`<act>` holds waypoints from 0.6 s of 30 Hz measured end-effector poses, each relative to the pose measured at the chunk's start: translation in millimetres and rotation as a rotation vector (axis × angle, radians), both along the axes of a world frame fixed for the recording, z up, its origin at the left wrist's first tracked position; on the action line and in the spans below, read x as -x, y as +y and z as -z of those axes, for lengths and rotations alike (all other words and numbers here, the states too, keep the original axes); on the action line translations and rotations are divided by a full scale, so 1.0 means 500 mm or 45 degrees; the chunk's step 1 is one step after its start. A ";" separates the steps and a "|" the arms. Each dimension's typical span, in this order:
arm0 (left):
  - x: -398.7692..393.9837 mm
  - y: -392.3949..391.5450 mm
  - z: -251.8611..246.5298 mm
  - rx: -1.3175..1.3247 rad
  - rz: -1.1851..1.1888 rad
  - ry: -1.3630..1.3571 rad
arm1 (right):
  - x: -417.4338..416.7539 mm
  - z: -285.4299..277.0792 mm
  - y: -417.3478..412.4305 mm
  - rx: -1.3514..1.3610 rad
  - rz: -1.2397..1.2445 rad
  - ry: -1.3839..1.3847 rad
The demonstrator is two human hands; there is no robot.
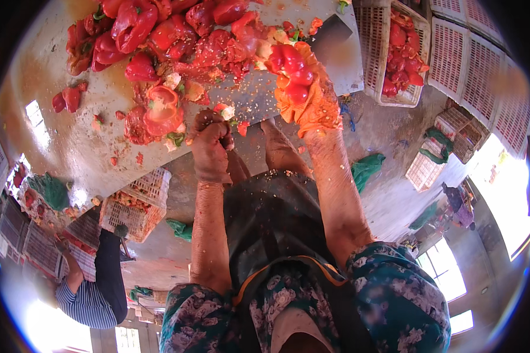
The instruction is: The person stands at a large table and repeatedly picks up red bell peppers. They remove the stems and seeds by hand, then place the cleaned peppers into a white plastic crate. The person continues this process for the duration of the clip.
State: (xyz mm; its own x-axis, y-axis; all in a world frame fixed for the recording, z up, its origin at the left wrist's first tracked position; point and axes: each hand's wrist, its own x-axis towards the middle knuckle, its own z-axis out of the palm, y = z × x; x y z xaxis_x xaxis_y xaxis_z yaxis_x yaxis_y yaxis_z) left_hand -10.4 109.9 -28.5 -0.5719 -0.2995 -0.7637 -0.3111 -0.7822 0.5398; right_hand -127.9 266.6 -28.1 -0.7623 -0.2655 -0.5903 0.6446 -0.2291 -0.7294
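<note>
My right hand (313, 99), in a wet orange glove, grips a red bell pepper (291, 66) above the table edge. Seeds and bits of pulp cling to the glove and forearm. My left hand (210, 139) is curled at the table's near edge; whether it holds anything is hidden. Touching or just beyond its knuckles is a pale pepper core scrap (224, 111). To its left on the table lies an opened red pepper (163, 110) with its hollow inside showing. A heap of whole and torn red peppers (172, 37) covers the table beyond both hands.
The metal table (92, 150) is strewn with seeds and scraps. At right stands a plastic crate (371, 57) holding red pepper pieces (402, 57), beside stacked crates (450, 61). A scrap crate (134, 209) is at left, near another person (88, 295). A green bag (366, 170) lies on the floor.
</note>
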 end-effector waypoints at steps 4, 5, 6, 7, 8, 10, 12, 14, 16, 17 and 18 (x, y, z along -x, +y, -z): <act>0.041 -0.004 -0.044 0.052 -0.124 -0.010 | -0.007 -0.007 -0.012 0.059 -0.064 -0.078; 0.054 0.001 -0.054 0.082 -0.137 -0.031 | -0.009 -0.014 -0.013 0.063 -0.097 -0.087; 0.061 0.005 -0.056 0.071 -0.146 0.044 | -0.011 -0.028 -0.007 0.063 -0.123 -0.090; 0.055 0.005 -0.038 0.112 -0.108 0.085 | -0.010 -0.036 0.005 0.069 -0.142 -0.088; 0.048 0.004 -0.019 0.147 -0.075 0.129 | 0.000 -0.048 0.024 0.064 -0.144 -0.092; 0.030 -0.013 -0.003 0.232 -0.097 0.057 | 0.048 -0.066 0.095 0.008 0.022 -0.197; 0.012 -0.023 0.013 0.488 -0.180 0.010 | 0.169 -0.060 0.210 -0.125 0.560 -0.427; -0.020 -0.059 0.041 0.739 -0.206 -0.090 | 0.225 -0.089 0.348 -0.224 0.546 -0.318; -0.042 -0.112 0.074 1.063 0.022 -0.304 | 0.234 -0.120 0.455 -0.363 0.384 -0.150; -0.044 -0.126 0.091 1.320 0.256 -0.428 | 0.233 -0.119 0.464 -0.465 0.380 -0.127; -0.046 -0.143 0.113 1.568 0.509 -0.551 | 0.216 -0.119 0.441 -0.547 0.299 -0.105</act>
State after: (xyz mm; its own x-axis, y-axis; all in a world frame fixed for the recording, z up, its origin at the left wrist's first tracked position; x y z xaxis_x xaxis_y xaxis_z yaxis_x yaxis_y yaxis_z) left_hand 12.3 38.5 -85.1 -0.5646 -0.7821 -0.2635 -0.7212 0.3124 0.6182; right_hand -236.0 487.1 31.5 -0.7182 0.1884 -0.6698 0.6715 -0.0646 -0.7382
